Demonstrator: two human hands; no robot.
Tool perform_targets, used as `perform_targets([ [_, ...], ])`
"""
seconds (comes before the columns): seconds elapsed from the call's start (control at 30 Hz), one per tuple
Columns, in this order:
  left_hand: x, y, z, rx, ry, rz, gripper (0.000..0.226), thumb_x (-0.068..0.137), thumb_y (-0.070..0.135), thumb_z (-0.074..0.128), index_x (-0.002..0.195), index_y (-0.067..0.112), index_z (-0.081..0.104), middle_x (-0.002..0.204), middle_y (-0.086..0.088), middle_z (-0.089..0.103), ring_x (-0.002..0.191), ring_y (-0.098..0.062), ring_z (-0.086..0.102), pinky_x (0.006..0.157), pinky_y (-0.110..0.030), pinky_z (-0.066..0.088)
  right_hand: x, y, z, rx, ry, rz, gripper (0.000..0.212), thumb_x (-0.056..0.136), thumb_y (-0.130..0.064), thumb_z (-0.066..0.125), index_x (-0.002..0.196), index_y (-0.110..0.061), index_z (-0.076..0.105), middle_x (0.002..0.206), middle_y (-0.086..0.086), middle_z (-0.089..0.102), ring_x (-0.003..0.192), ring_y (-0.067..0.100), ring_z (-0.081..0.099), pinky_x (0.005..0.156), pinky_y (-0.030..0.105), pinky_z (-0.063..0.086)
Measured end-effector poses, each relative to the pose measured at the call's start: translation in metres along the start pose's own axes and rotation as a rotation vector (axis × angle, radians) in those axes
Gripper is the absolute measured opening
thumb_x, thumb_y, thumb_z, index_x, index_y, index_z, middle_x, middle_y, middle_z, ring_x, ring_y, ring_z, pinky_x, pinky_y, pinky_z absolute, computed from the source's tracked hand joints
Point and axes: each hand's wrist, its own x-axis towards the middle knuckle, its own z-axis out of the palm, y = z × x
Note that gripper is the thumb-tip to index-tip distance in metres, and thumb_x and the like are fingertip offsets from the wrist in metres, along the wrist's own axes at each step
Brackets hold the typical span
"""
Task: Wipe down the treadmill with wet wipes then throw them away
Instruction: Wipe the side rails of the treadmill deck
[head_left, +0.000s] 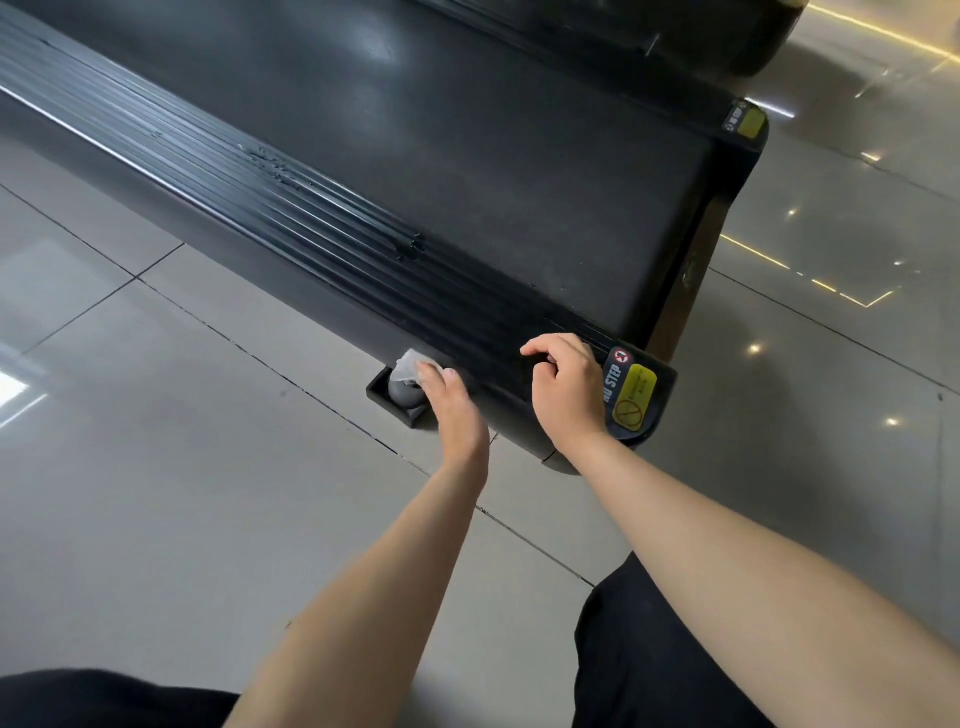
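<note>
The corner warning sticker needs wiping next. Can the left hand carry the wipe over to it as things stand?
Probably not directly: the right hand rests on the rail between the left hand, with the wipe, and the sticker. It would have to lift first.
</note>
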Motion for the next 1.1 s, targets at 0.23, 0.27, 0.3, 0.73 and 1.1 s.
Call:
perform_targets([
  [0.23,-0.030,0.003,0.003,0.551,-0.063,0.374,0.061,0.109,0.036,0.028,0.162,0.030,0.000,0.168,0.008,-0.017,0.151,0.001,-0.010,0.120,-0.023,0.001,0.004,-0.003,-0.009,0.078,-0.006,0.153,0.039,0.090,0.008,0.044,0.097,-0.018,0.072,0.104,-0.005,0.063,0.097,0.009,0.058,0.084,0.016,0.045],
  [0.27,-0.031,0.002,0.002,0.711,-0.048,0.418,0.059,0.109,0.038,0.026,0.162,0.030,0.002,0.168,0.007,-0.019,0.152,-0.003,-0.015,0.123,-0.032,-0.003,0.005,-0.004,-0.010,0.084,-0.012,0.174,0.040,0.090,0.008,0.044,0.096,-0.018,0.072,0.103,-0.006,0.063,0.097,0.009,0.058,0.084,0.018,0.045],
  [0.3,-0.032,0.002,0.001,0.874,-0.045,0.488,0.057,0.109,0.040,0.023,0.162,0.029,0.005,0.168,0.006,-0.019,0.152,-0.008,-0.022,0.124,-0.039,-0.009,0.008,-0.005,-0.011,0.094,-0.021,0.200,0.040,0.090,0.008,0.043,0.096,-0.018,0.073,0.103,-0.006,0.063,0.097,0.009,0.057,0.084,0.017,0.044],
  [0.73,0.046,0.087,-0.016,1.448,-0.089,0.555,0.050,0.107,0.040,0.014,0.153,0.028,0.029,0.169,-0.003,0.011,0.156,-0.023,-0.004,0.123,-0.046,-0.005,0.016,-0.002,0.011,-0.130,0.158,0.084,0.040,0.078,0.000,0.043,0.106,-0.008,0.071,0.111,0.008,0.065,0.109,0.031,0.057,0.094,0.046,0.045],
  [1.1,0.043,0.077,0.044,1.652,-0.546,0.848,0.051,0.109,0.040,0.022,0.159,0.034,0.021,0.170,0.003,0.009,0.156,-0.018,0.001,0.123,-0.043,-0.001,0.024,-0.001,0.008,0.105,0.304,0.274,0.054,0.084,0.017,0.042,0.132,-0.001,0.059,0.124,0.016,0.058,0.116,0.029,0.054,0.096,0.016,0.031],
])
